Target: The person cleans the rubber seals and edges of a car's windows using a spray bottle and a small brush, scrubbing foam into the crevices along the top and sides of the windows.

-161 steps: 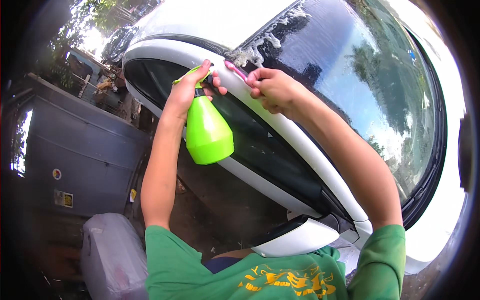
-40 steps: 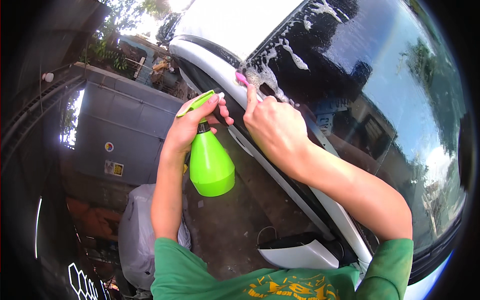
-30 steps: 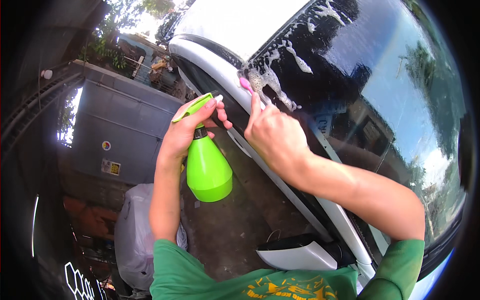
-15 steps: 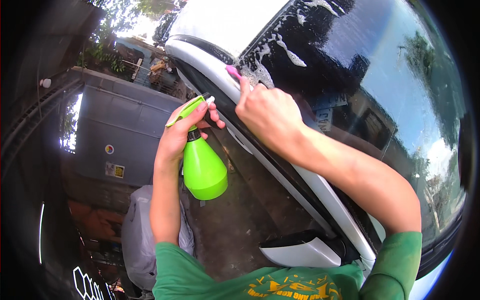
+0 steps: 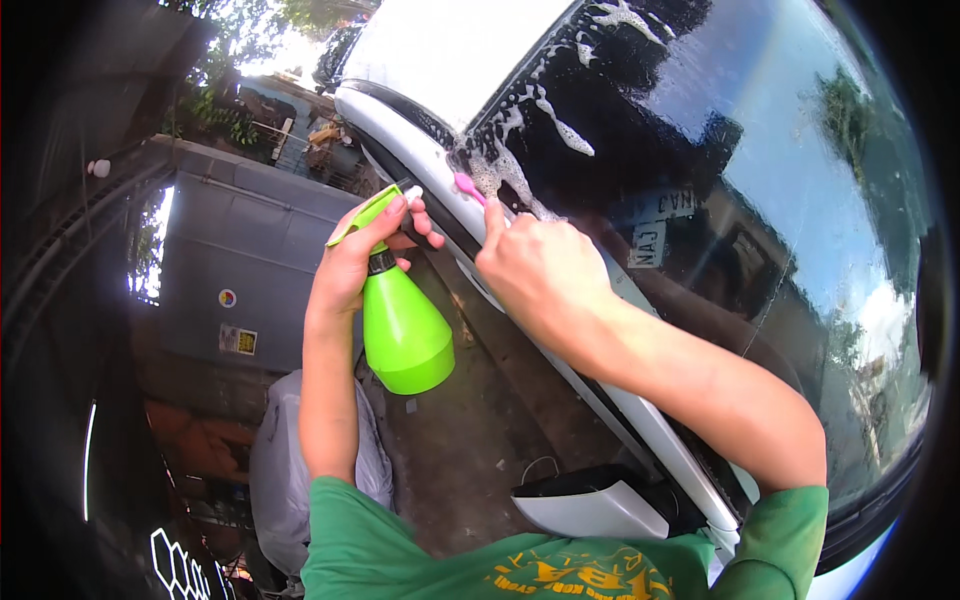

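Clearly, a green spray bottle [image 5: 408,335] was gripped near its neck by the left hand [image 5: 348,252] and held beside a white car pillar [image 5: 420,150]. A slim pink tool [image 5: 467,187] was held by the right hand [image 5: 548,265], forefinger extended along it; its rounded end was positioned at the pillar, near white foam [image 5: 492,176] spread along the edge of the dark windshield [image 5: 620,150]. Farther down, a side mirror [image 5: 595,510] could be seen.

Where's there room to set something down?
Probably the dark brown floor, between the crumpled grey plastic bundle and white-and-black car mirror. It's crowded at one corner of the dark windshield, where the right hand, slim pink tool and white foam cluster.
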Available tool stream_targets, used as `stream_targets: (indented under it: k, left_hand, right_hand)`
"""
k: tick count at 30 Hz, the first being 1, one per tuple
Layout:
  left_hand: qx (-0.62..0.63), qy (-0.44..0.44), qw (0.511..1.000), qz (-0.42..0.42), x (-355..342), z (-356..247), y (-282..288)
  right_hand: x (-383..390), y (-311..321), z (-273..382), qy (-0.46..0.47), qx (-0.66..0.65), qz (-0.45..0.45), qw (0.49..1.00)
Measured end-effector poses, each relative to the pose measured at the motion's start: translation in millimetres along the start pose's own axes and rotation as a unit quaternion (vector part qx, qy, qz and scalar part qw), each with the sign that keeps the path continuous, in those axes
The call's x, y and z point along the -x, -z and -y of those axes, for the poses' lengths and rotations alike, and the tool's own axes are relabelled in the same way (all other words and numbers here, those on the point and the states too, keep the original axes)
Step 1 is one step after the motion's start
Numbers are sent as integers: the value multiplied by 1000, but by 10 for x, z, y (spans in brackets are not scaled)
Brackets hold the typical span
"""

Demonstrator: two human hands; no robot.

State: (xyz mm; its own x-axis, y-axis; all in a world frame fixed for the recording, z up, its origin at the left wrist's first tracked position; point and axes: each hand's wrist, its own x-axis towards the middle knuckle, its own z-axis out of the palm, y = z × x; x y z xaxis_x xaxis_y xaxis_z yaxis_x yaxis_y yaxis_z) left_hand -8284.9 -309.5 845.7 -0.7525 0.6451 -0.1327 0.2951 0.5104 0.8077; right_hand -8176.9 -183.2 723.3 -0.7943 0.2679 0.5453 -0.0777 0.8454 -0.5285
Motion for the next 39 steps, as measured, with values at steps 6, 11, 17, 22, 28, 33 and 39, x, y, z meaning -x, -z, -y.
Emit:
stream_targets:
  k: [6, 11, 17, 22, 28, 33, 39]
  left_hand:
    - [24, -13, 999, 24, -130, -25, -47]
    - [23, 0, 1000, 4, -34, 21, 54]
    - [23, -5, 1000, 11, -129, -25, -130]
    - [49, 2, 999, -5, 81, 136, 145]
    - [35, 0, 998, 56, 122, 154, -249]
    - [25, 7, 998, 59, 135, 111, -336]
    - [52, 20, 996, 66, 489, 388, -362]
  right_hand:
    - [-280, 81, -105, 17, -13, 4, 1000]
    - [15, 202, -34, 21, 4, 59, 998]
    - [-416, 261, -155, -19, -81, 62, 995]
    - [629, 382, -117, 6, 56, 97, 994]
    - [505, 107, 5, 4, 111, -7, 994]
    - [315, 151, -81, 4, 48, -13, 999]
    - [1648, 619, 49, -39, 127, 147, 980]
